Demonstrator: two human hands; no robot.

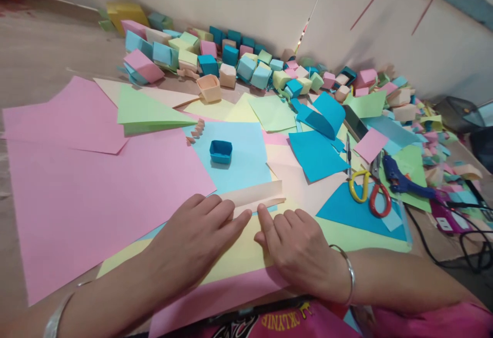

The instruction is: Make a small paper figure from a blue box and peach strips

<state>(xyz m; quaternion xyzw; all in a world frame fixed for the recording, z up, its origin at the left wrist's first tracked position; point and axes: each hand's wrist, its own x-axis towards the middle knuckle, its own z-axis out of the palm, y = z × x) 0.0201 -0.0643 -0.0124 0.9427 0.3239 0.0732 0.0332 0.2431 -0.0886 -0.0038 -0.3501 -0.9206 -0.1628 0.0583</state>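
Note:
My left hand [200, 235] lies flat with its fingers stretched out, pressing on a folded peach paper strip [258, 195]. My right hand [298, 248] is beside it, its fingers curled and the forefinger pushing on the strip's fold. The strip rests on a light blue sheet [246, 158] and a yellow sheet [239, 256]. A small folded blue paper box [221, 151] sits on the light blue sheet, just beyond my hands. Both wrists wear a metal bangle.
A big pink sheet [96, 194] covers the left. Several folded paper boxes [231, 66] line the far wall. Scissors [370, 191] with yellow and red handles, a blue glue gun [404, 181] and its black cables [462, 240] lie at the right among paper scraps.

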